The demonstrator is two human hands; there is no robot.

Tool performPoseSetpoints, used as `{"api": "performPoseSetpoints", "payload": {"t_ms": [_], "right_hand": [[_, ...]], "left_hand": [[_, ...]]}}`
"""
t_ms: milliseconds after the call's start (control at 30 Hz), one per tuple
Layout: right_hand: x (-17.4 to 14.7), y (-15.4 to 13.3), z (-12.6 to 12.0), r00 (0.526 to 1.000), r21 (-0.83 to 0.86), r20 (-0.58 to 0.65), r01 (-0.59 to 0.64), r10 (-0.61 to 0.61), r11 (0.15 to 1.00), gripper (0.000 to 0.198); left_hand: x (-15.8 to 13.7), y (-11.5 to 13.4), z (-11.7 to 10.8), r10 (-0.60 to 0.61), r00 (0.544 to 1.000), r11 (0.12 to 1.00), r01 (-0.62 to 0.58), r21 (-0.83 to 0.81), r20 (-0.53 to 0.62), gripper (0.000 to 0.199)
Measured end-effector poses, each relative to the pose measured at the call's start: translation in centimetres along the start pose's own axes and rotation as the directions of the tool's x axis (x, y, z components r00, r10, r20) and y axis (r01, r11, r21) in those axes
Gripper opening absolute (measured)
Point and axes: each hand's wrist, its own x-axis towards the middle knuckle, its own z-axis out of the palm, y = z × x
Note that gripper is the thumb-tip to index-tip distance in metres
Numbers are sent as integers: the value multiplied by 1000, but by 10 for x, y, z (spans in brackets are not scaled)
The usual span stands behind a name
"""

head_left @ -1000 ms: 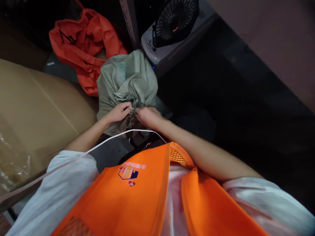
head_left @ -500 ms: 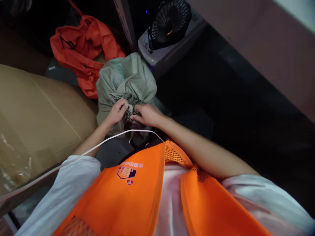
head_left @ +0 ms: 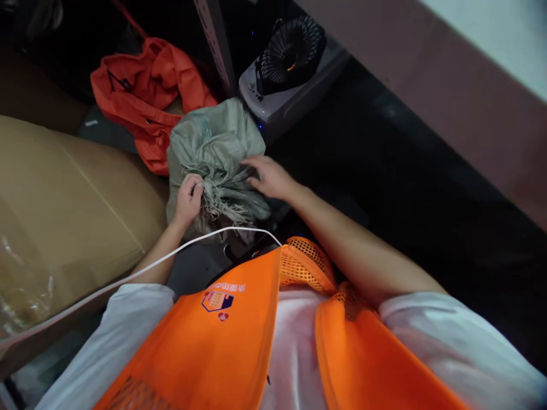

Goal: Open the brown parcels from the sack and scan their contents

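Note:
A grey-green woven sack (head_left: 222, 134) stands in front of me, its mouth gathered into folds with a frayed, stringy edge towards me. My left hand (head_left: 189, 196) is closed in a pinch at the left side of the gathered mouth, on the sack's frayed edge; the exact strand between the fingers is too small to make out. Over the right side of the sack is my right hand (head_left: 272, 177), thumb and fingers apart, with nothing visible in it. Whether its fingertips touch the fabric I cannot tell.
A large cardboard box (head_left: 77, 199) stands to the left. Behind the sack lies an orange-red fabric bag (head_left: 158, 85). A black fan (head_left: 293, 54) sits on a pale casing (head_left: 280, 108) at the back. A white cable (head_left: 205, 234) crosses before my orange vest (head_left: 239, 353).
My right hand has left the gathered mouth and moved up and right, its fingers opening. The left hand has shifted slightly left. The frayed edge now spreads out to the right.

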Motion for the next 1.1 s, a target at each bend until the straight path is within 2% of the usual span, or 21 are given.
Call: {"api": "performPoseSetpoints", "payload": {"t_ms": [67, 100, 133, 200, 300, 367, 500, 600, 700, 767, 867, 900, 967, 1033, 1100], "right_hand": [[17, -12, 29, 981, -133, 171, 119, -95, 984, 56], [22, -19, 41, 967, -161, 237, 136, -95, 978, 52], [26, -26, 51, 961, -175, 269, 117, -67, 978, 46], [26, -34, 58, 970, -189, 241, 29, 18, 982, 37], [17, -28, 46, 988, -264, 134, -36, 73, 964, 34], [9, -16, 30, 990, -332, 118, -37, 80, 942, 32], [-5, 11, 5, 989, -427, 112, -39, 96, 904, 29], [-12, 27, -7, 991, -463, 98, -38, 93, 885, 27], [-18, 39, -19, 990, -462, 39, -102, 135, 881, 26], [-21, 44, -28, 982, -458, 22, -156, 187, 875, 25], [-25, 44, -38, 961, -453, 103, -185, 257, 872, 25], [-25, 39, -39, 960, -450, 136, -161, 245, 879, 24], [-24, 23, -35, 975, -421, 178, -47, 134, 906, 32], [-21, -3, -23, 981, -355, 192, 95, -27, 930, 49], [-16, -31, -4, 969, -271, 237, 141, -76, 952, 47]], "left_hand": [[-1, 9, 4, 41, 998, 999, -41, 4, 36, 33], [-3, 11, 5, 56, 997, 998, -57, 16, 56, 34], [-7, 12, 6, 65, 995, 997, -67, 30, 71, 35], [-17, 10, 9, 54, 995, 996, -60, 66, 84, 39], [-33, 2, 15, -3, 992, 989, -16, 144, 126, 58], [-38, -1, 16, -55, 985, 981, 22, 195, 164, 65], [-34, -3, -1, -163, 966, 964, 112, 242, 202, 62], [-28, -4, -24, -148, 955, 966, 83, 247, 257, 55], [-23, -5, -42, -116, 947, 975, 51, 216, 300, 46], [-21, -6, -49, -119, 950, 978, 61, 201, 290, 46], [-22, -1, -51, -151, 949, 974, 95, 205, 276, 42], [-23, 3, -51, -161, 945, 972, 101, 213, 285, 40], [-24, 12, -47, -151, 938, 970, 80, 230, 312, 36], [-23, 24, -40, -114, 936, 969, 32, 243, 332, 31], [-19, 35, -32, -95, 934, 973, 14, 231, 343, 27]]}}
